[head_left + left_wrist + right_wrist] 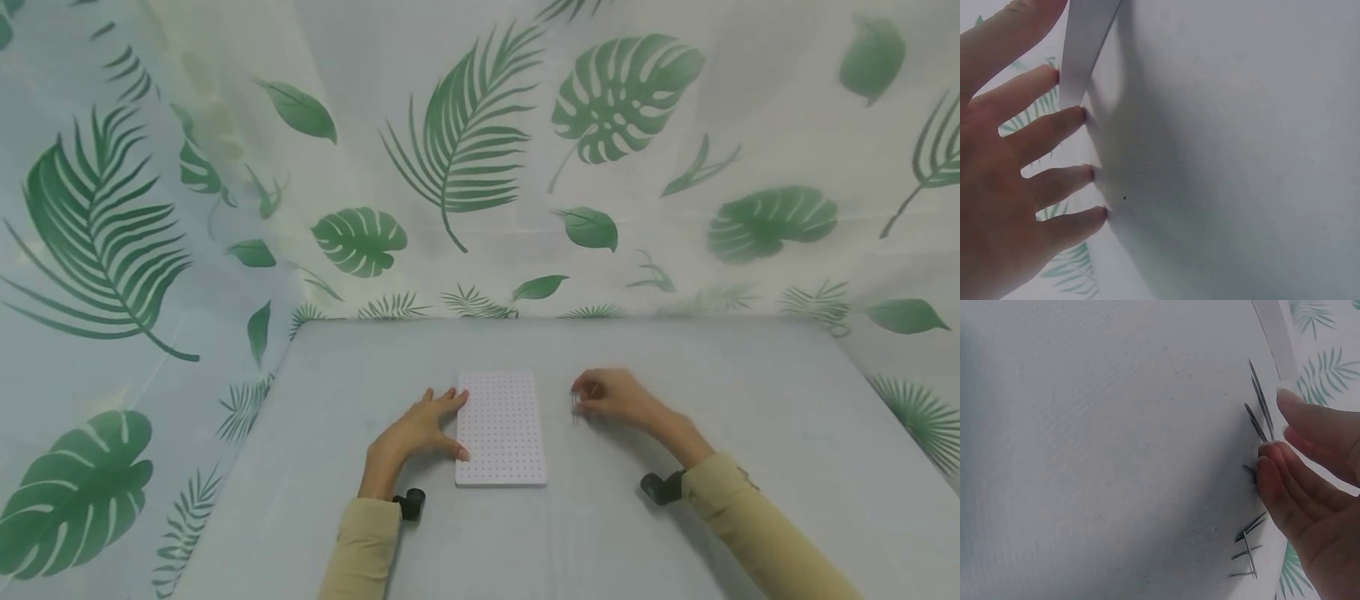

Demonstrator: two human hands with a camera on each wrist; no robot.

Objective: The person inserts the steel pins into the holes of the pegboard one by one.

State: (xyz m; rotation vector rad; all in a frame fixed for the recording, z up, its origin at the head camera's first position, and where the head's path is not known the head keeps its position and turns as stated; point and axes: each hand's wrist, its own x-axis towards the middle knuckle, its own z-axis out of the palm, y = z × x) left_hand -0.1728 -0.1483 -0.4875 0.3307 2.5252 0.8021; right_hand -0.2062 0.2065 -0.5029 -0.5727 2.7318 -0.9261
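Note:
A white board [501, 429] with rows of small holes lies flat on the table. Beside its left edge, my left hand [423, 429] has its fingers spread, thumb and index finger touching that edge. In the left wrist view several fingertips [1079, 114] rest against the table. To the right of the board, my right hand [615, 396] is low over thin dark metal pins [1260, 403], its thumb and index finger apart, other fingertips by the pins. A small cluster of pins [1247, 544] lies beyond those fingers. Part of the pins is hidden behind the fingertips.
The pale table [600, 525] has its back edge against a hanging curtain [487, 167] printed with green leaves. A curtain also hangs on the left and right. Black wrist cameras [662, 487] sit at both cuffs.

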